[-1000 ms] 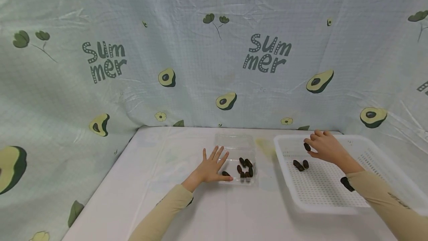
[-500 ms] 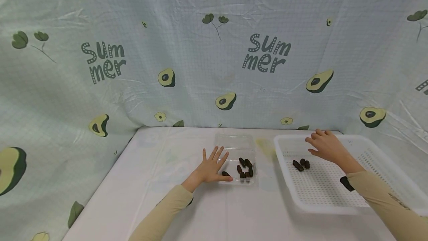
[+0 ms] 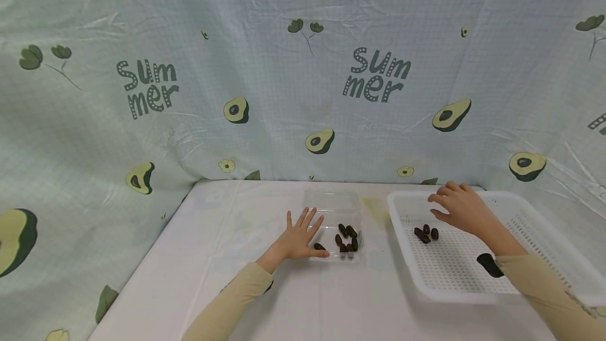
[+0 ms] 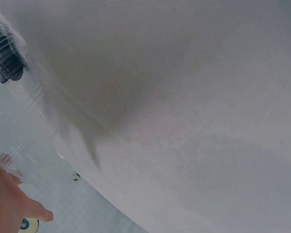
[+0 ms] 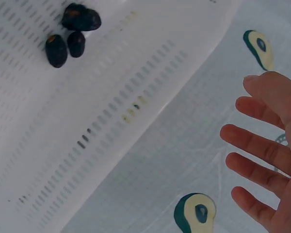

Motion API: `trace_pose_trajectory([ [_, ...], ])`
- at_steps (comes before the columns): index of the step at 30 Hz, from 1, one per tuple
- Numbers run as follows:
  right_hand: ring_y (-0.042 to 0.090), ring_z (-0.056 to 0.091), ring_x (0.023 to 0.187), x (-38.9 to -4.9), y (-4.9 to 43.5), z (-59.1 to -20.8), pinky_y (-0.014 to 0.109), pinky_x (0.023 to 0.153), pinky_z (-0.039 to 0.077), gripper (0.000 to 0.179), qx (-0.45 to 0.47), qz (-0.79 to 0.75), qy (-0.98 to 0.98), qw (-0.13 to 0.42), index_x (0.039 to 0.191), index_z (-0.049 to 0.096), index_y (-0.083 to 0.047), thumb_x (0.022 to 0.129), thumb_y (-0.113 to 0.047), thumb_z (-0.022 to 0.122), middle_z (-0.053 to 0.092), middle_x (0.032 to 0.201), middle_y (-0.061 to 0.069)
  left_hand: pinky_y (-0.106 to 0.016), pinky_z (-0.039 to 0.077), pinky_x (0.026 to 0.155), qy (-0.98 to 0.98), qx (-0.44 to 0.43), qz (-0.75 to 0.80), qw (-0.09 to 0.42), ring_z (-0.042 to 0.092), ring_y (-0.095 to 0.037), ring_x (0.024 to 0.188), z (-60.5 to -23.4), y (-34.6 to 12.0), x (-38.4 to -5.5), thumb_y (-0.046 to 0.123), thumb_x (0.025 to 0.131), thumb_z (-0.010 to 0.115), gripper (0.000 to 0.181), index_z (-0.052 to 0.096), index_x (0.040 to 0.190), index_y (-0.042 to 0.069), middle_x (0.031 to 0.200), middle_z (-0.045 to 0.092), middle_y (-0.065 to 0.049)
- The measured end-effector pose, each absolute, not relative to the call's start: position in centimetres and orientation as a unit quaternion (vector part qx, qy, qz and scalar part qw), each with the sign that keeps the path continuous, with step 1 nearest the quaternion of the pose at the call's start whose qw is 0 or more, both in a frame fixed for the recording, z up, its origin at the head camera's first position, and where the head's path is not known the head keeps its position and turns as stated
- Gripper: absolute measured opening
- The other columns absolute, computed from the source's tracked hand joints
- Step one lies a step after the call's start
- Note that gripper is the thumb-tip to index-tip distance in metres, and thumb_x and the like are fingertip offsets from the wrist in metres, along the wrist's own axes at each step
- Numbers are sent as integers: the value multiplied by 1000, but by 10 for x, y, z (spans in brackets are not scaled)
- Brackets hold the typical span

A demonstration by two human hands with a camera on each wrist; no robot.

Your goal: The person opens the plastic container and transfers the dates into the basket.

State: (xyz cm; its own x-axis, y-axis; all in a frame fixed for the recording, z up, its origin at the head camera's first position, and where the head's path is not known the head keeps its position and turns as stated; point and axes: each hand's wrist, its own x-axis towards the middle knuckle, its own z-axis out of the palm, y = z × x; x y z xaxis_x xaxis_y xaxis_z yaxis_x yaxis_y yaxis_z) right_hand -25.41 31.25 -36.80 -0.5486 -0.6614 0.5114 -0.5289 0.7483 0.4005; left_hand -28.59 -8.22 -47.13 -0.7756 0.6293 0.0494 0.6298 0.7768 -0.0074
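My left hand [image 3: 296,239] rests with spread fingers at the left side of a clear plastic box [image 3: 326,217], whose lid stands at the back. Inside the box lie several dark brown ovals that look like dates [image 3: 351,231], and one more date [image 3: 319,247] sits beside my left thumb. Over the far part of a white basket [image 3: 406,272] hovers my right hand [image 3: 461,209], holding nothing, its fingers loose and apart in the right wrist view. Three dates [image 5: 56,50] lie close together on the basket floor, to the left of that hand.
A white cloth [image 3: 227,225] covers the table. Behind it hangs a pale curtain [image 3: 265,67] printed with avocados and lettering. The basket's raised, slotted walls stand to the right of the plastic box.
A second ago my right hand pinched one date above the basket. Half a second later it had let go, and that date lay beside the other two. The left hand stays put.
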Motion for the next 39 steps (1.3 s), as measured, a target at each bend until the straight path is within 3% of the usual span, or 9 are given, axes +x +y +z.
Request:
trace_pose_trajectory([
  [3,24,53,73,-245,301,-365,42,61,43,70,341,-78,-872,341,80,65,-14,89,-53,8,61,74,2,-69,9,98,-941,-336,-5,25,7,-35,138,-472,-84,-285,72,76,41,95,14,144,13,150,9,-15],
  [6,24,54,74,-235,290,-363,43,63,43,70,338,-57,-874,346,81,65,-14,90,-53,8,62,75,2,-69,9,98,-941,-339,-4,27,7,-35,138,-473,-86,-285,72,76,42,95,13,145,13,150,8,-14],
  [16,24,54,80,-203,256,-347,43,67,43,43,328,-19,-879,345,88,67,-13,93,-44,38,64,82,2,-69,8,98,-939,-343,-8,28,7,-35,138,-473,-89,-283,69,77,45,94,13,145,13,150,9,-15],
  [23,24,54,80,-181,226,-343,39,61,43,53,299,5,-879,371,91,67,-11,94,-47,28,64,82,4,-69,9,97,-937,-348,0,32,8,-35,138,-475,-92,-282,69,77,44,93,14,144,13,150,10,-15],
  [27,24,54,79,-172,208,-347,37,58,41,46,283,22,-876,390,92,66,-10,95,-42,33,65,83,5,-69,10,97,-938,-346,6,29,7,-35,138,-475,-91,-282,69,77,44,93,13,144,13,150,8,-15],
  [31,23,54,79,-167,191,-355,38,59,43,19,262,28,-885,383,93,67,-11,81,-25,61,65,84,5,-69,10,98,-939,-342,11,25,6,-34,138,-474,-90,-282,69,77,44,93,13,145,13,151,8,-14],
  [34,24,55,80,-166,179,-363,40,61,45,26,241,23,-894,376,94,66,-11,69,-17,71,64,85,5,-68,10,98,-939,-343,12,26,6,-34,138,-474,-90,-282,70,77,43,94,13,145,13,151,8,-14],
  [39,25,54,81,-168,156,-382,38,61,45,33,218,-14,-897,385,96,64,-10,66,-19,75,63,86,5,-69,10,98,-939,-343,11,27,7,-35,138,-473,-91,-282,71,76,43,94,13,145,13,150,9,-15],
])
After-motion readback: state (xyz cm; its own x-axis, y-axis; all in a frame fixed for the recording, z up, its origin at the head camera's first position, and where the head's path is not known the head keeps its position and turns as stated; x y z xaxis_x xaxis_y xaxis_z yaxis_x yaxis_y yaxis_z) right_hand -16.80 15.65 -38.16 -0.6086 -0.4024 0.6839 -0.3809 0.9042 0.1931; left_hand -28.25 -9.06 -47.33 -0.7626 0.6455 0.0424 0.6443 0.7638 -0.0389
